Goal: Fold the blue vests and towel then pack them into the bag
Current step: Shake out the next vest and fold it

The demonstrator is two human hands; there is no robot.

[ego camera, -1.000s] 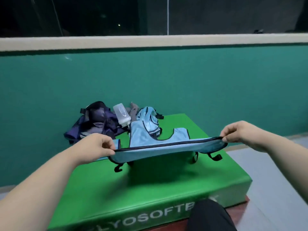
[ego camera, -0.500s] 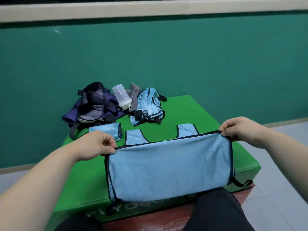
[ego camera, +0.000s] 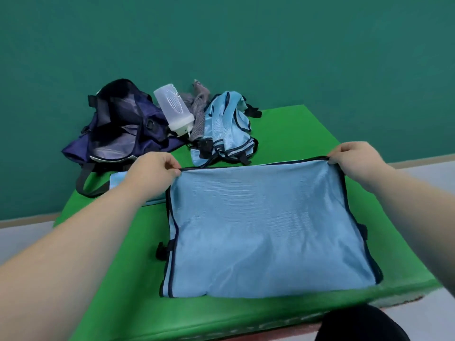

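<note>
Green mat [ego camera: 290, 134] under blue vest [ego camera: 266, 230], far corners pinched by left hand [ego camera: 150, 172] and right hand [ego camera: 357, 158].

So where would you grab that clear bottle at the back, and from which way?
Probably round the middle of the clear bottle, coming from above and the front. It lies tilted, cap end down towards the viewer, leaning between the navy bag and the grey towel, so its flanks are crowded while its rounded upper side is bare.

The green padded bench [ego camera: 283, 129] carries a flat blue vest [ego camera: 266, 227] near, a folded vest [ego camera: 115, 180] left, a navy bag [ego camera: 118, 129] and crumpled vests [ego camera: 226, 129] far.
</note>
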